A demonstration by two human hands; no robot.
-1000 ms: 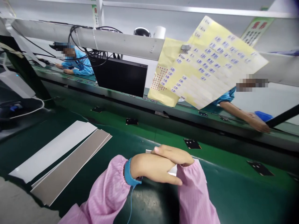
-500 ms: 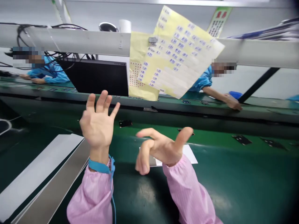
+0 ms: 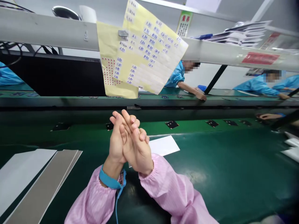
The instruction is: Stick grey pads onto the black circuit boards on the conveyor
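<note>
My left hand and my right hand are raised above the green table, pressed palm to palm. Their fingers are stretched up and lie against each other, and nothing is between them. The back of my right hand faces me. A blue wrist strap with a cord sits on my left wrist, and both arms wear pink sleeves. Just behind the hands, a white sheet lies flat on the table, partly hidden by them.
Long white and grey panels lie at the left. Small black parts ride a green conveyor behind. Yellow label sheets hang from a rail beside a black monitor. People in blue work across the line.
My hands were folded low on the table, then lifted apart with fingers spread. Now they have come together palm to palm. My view has swung to the right.
</note>
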